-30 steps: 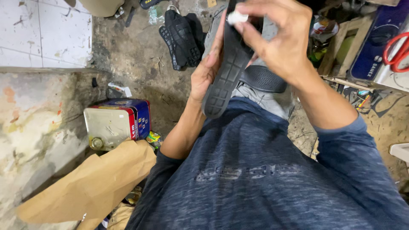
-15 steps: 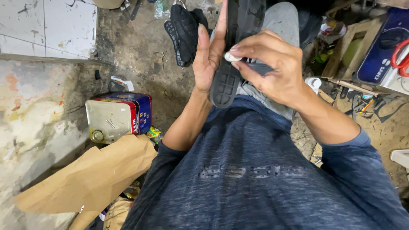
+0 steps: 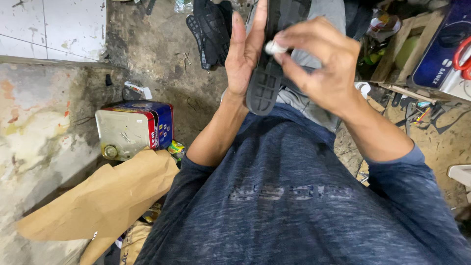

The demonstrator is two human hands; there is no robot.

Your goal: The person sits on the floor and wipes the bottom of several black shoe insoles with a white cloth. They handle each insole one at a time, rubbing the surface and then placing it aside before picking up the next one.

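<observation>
Bare floor [image 3: 162, 54] lies open between black shoes [image 3: 211, 27] and tin can [image 3: 135, 128].

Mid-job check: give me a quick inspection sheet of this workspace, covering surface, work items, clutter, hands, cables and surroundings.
Surface: bare dirt floor, stained.
Job's things: dark shoe sole, tread showing; small white piece at its edge.
Clutter: metal tin, brown paper, black shoes, wooden crate.
Hands: left hand backs the sole; right hand pinches the white piece.
Cables: nothing seen.
Surroundings: tiled ledge, red scissors far right.
</observation>
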